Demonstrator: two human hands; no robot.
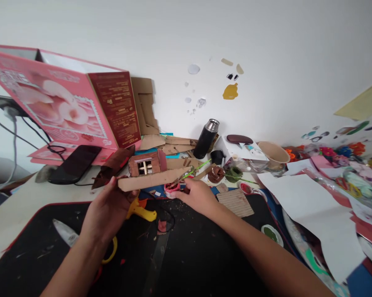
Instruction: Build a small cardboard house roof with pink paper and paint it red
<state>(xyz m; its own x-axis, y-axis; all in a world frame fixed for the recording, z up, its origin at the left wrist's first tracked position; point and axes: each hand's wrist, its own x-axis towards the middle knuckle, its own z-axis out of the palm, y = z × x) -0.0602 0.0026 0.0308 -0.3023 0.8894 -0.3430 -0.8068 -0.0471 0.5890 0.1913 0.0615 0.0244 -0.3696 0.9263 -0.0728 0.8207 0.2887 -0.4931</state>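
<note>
My left hand (107,206) grips the near-left end of a long brown cardboard strip (151,180), held tilted above the work area. My right hand (198,196) is closed at a small pot of red paint (172,190), its thumb along the pot's side. A thin green stick (201,166), perhaps a brush handle, slants up right from beside those fingers; whether they touch it I cannot tell. Behind the strip stands a small brown model house (145,163) with a white-framed window. Below my left hand lies a yellow-handled tool (145,212), partly hidden.
Scissors (65,232) lie on the black mat (201,255) under my left forearm. A black thermos (206,139), brown paint (216,174) and corrugated cardboard (235,202) sit beyond my right hand. A pink box (68,103) and phone (76,164) stand left; white paper (309,214) lies right.
</note>
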